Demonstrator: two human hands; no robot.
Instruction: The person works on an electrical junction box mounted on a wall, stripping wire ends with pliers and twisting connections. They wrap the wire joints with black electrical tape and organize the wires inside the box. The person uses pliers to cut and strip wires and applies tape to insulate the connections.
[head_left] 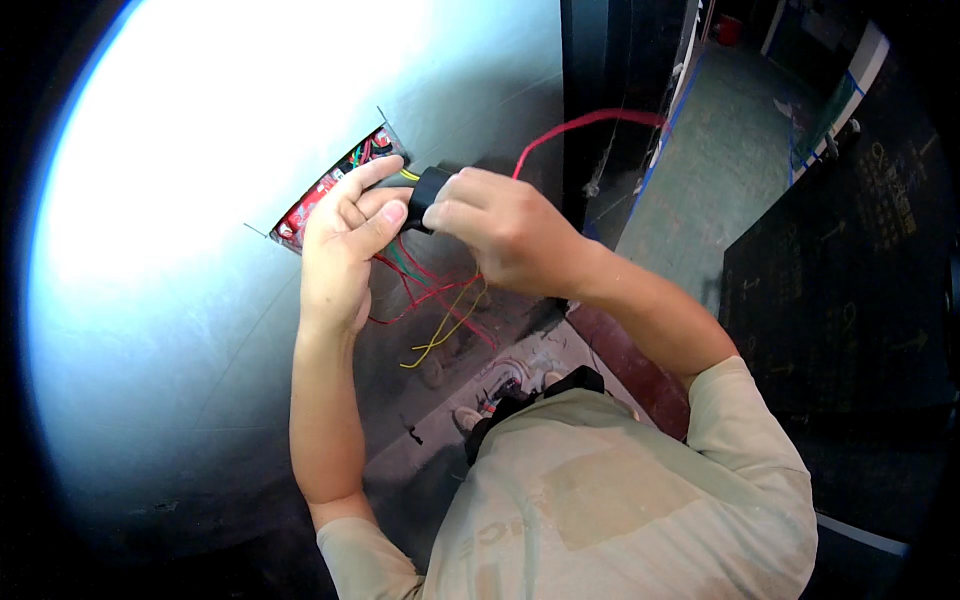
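A black roll of what looks like electrical tape [431, 194] is gripped in my right hand [515, 225], whose fingers curl over its right side. My left hand [345, 235] meets the roll's left edge with thumb and a finger pinched together; what lies between them is hidden. Its index finger stretches toward the wall opening. A yellow-striped wire [409, 175] runs between that fingertip and the roll. Behind my left hand, red junction boxes [318, 193] sit in a slanted slot in the wall, with several wires inside. Loose red wires [425, 290], green and yellow wires [445, 330] dangle below my hands.
The grey wall [200, 330] is brightly lit at upper left. A red conduit [590, 118] arcs out behind my right hand. Dark printed panels [840, 270] stand at right, beside a greenish floor [735, 130]. A pale ledge [440, 420] lies near my feet.
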